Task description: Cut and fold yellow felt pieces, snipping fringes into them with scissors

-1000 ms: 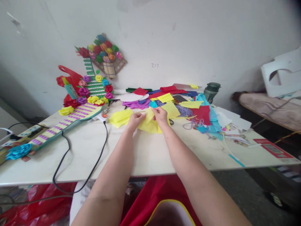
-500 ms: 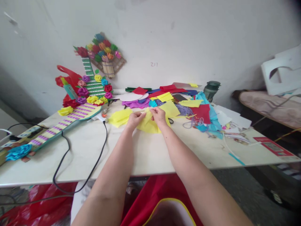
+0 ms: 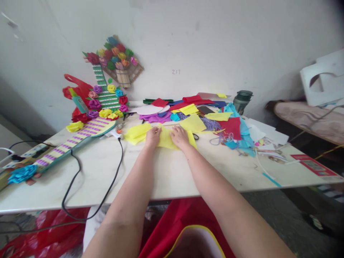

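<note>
A sheet of yellow crepe paper [image 3: 165, 140] lies on the table between my hands. My left hand [image 3: 153, 137] is closed at its left part, with the fingers curled and the thumb against the paper. On the right part rests my right hand [image 3: 179, 137], open, its fingers spread over the sheet. More folded yellow crepe paper [image 3: 137, 133] sits just left of my left hand. Beyond my right hand lies another yellow piece [image 3: 194, 123]. A thin stick [image 3: 172, 125] is behind the sheet, and the dark handle loop [image 3: 196, 136] of some tool shows at its right.
A guitar-shaped craft [image 3: 88, 129] with paper flowers stands at left, near a glue gun [image 3: 111, 134] with a black cord [image 3: 119, 165]. Coloured paper [image 3: 154, 118], purple yarn [image 3: 212, 125] and a dark bottle [image 3: 242, 102] line the back. Paper scraps [image 3: 264, 132] lie right.
My hands had both been pinching the yellow sheet close together, slightly raised. They are now lower and farther apart, the sheet spread flatter, and my right hand has opened onto it.
</note>
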Action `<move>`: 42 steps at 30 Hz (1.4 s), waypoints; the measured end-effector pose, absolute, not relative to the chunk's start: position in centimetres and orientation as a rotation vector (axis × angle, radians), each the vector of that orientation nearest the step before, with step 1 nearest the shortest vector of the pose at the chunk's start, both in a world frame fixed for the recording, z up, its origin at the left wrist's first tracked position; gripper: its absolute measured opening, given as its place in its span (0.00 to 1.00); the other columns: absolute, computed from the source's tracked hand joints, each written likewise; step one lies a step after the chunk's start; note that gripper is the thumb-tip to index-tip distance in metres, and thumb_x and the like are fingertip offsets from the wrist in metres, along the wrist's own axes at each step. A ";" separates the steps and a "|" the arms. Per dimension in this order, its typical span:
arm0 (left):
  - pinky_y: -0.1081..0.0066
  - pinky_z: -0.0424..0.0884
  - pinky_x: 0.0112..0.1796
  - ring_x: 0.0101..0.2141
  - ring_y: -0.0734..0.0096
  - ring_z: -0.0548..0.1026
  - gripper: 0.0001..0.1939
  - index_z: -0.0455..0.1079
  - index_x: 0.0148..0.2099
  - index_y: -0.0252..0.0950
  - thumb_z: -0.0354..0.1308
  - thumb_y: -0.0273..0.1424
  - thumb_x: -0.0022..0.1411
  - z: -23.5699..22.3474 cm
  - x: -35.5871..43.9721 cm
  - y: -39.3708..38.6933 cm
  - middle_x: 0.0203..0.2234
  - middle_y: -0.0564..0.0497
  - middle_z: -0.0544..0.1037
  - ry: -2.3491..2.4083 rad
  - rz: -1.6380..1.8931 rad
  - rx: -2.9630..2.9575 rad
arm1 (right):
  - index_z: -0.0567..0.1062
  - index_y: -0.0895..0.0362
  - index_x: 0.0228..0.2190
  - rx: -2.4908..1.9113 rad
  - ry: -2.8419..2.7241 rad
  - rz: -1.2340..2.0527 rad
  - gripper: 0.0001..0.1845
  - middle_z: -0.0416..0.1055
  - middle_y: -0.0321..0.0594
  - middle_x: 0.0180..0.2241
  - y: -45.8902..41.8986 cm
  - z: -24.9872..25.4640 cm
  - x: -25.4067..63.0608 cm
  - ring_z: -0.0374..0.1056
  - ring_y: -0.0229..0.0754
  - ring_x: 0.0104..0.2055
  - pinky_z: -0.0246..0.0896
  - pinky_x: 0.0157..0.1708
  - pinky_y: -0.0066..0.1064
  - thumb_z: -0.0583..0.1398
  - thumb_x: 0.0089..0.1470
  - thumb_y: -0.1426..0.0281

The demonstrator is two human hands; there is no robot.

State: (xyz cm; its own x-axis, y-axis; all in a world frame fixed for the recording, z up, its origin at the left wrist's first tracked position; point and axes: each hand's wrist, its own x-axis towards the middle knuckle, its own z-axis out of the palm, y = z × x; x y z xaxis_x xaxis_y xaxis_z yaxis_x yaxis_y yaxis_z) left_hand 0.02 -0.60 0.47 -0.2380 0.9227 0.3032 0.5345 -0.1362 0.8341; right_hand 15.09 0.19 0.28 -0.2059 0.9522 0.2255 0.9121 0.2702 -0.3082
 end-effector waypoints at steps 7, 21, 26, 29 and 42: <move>0.66 0.62 0.36 0.35 0.57 0.72 0.11 0.63 0.21 0.39 0.55 0.36 0.52 1.2 -0.4 -1.3 0.22 0.45 0.72 2.065 1.056 1.608 | 0.47 0.62 0.63 -1.883 -2.384 0.226 0.37 0.38 0.41 0.66 -0.5 0.1 14.5 0.29 0.49 0.67 0.19 0.63 0.46 0.37 0.60 0.54; 0.56 0.63 0.45 0.45 0.49 0.71 0.14 0.68 0.46 0.34 0.54 0.32 0.57 1.8 0.7 -2.2 0.38 0.37 0.75 2.244 1.056 1.821 | 0.45 0.62 0.64 -1.932 -2.386 0.233 0.39 0.35 0.42 0.66 -0.6 0.4 15.4 0.29 0.51 0.67 0.19 0.62 0.48 0.35 0.59 0.51; 0.61 0.51 0.57 0.59 0.57 0.57 0.21 0.66 0.54 0.33 0.49 0.35 0.60 0.8 3.6 -2.2 0.56 0.39 0.66 1.712 0.955 2.305 | 0.43 0.60 0.64 -1.950 -2.425 0.203 0.36 0.34 0.40 0.67 -0.6 0.4 15.3 0.29 0.52 0.67 0.22 0.62 0.49 0.38 0.60 0.56; 0.56 0.46 0.59 0.62 0.54 0.51 0.24 0.62 0.58 0.37 0.47 0.39 0.62 -0.1 4.7 -2.4 0.59 0.41 0.61 1.642 0.676 2.251 | 0.42 0.59 0.64 -1.990 -2.465 0.163 0.35 0.33 0.37 0.67 -0.7 0.7 15.3 0.29 0.51 0.67 0.23 0.63 0.47 0.41 0.59 0.59; 0.60 0.39 0.60 0.64 0.57 0.39 0.41 0.42 0.67 0.24 0.28 0.50 0.62 1.0 5.1 -2.9 0.65 0.39 0.44 1.914 0.312 2.083 | 0.41 0.60 0.64 -2.018 -2.409 0.190 0.34 0.32 0.37 0.67 -0.3 0.3 15.3 0.29 0.52 0.67 0.23 0.62 0.48 0.36 0.60 0.60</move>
